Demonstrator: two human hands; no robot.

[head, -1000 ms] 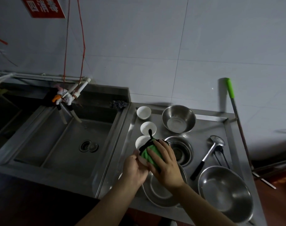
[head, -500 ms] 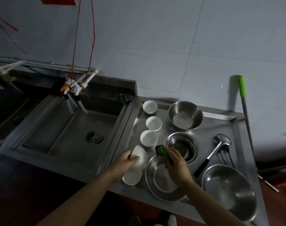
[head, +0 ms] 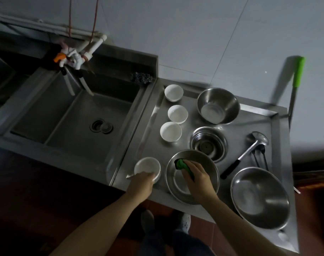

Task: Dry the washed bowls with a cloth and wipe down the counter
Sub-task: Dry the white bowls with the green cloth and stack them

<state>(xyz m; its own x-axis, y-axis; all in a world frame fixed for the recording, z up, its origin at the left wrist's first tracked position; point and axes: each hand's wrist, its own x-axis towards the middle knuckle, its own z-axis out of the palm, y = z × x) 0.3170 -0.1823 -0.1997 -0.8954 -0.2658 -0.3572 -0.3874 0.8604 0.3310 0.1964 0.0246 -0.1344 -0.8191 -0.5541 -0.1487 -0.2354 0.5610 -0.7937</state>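
Left hand (head: pixel 141 183) was at the front-left corner of the steel desk (head: pixel 279 126), fingers curled over the near rim of a white bowl (head: pixel 147 168) standing upright on the desk surface. Looked like a grip on the rim; fingertips were hidden behind the bowl edge.

Right hand (head: pixel 199 179) was inside the wide steel bowl (head: pixel 207 161) just right of that white bowl, fingers closed on a green cloth (head: pixel 181 164) and pressing it against the bowl's inner wall near the far-left side.

Three more white bowls stood upright in a row along the left side of the desk: far one (head: pixel 173 92), middle one (head: pixel 177 114), near one (head: pixel 170 131). Near each other, not touching as far as I could tell.

Behind the wide bowl: a stack of smaller steel bowls (head: pixel 208 143), nested. Deep steel bowl (head: pixel 218 106) at the back. Large steel basin (head: pixel 260 197) at the front right, apart from the wide bowl.

Ladle (head: pixel 244 154) lay diagonally between the stack and the basin, black handle toward the front, cup toward the back right. Couple of dark utensils just right of it, too dim to identify.

Sink (head: pixel 46 115) on the left, drain visible, white tap (head: pixel 75 58) over the back edge. Green-gripped pole (head: pixel 296 74) leaned on the wall at the desk's right end.
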